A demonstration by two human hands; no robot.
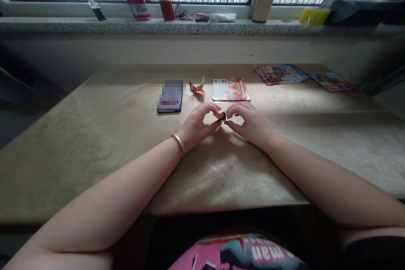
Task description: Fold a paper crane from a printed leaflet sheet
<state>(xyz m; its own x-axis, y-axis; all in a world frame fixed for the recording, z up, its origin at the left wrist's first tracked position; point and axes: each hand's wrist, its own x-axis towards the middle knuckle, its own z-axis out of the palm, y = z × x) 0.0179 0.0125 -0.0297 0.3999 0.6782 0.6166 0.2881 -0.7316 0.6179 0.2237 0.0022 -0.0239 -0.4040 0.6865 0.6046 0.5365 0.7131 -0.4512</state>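
Red folded paper (pixel 222 116) lies crosswise between the fingers (pixel 210 106).

- Open room spreads across the surface (pixel 79 147) left of the phone (pixel 172 95).
- Phone, folded figure (pixel 197 88) and printed sheets (pixel 230 89) line up beyond left grip (pixel 196 121) and right grip (pixel 253 122), slim gaps separating the three.
- Colorful cards (pixel 283 74) occupy the far right.

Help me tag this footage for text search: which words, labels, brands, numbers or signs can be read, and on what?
"man": white letters on the pink shirt; the line above is unclear.
Red-and-white can: lettering too blurred to read surely.
Printed paper stack: too small.
Colourful piles at right: too blurred.
Small folded paper: nothing legible.
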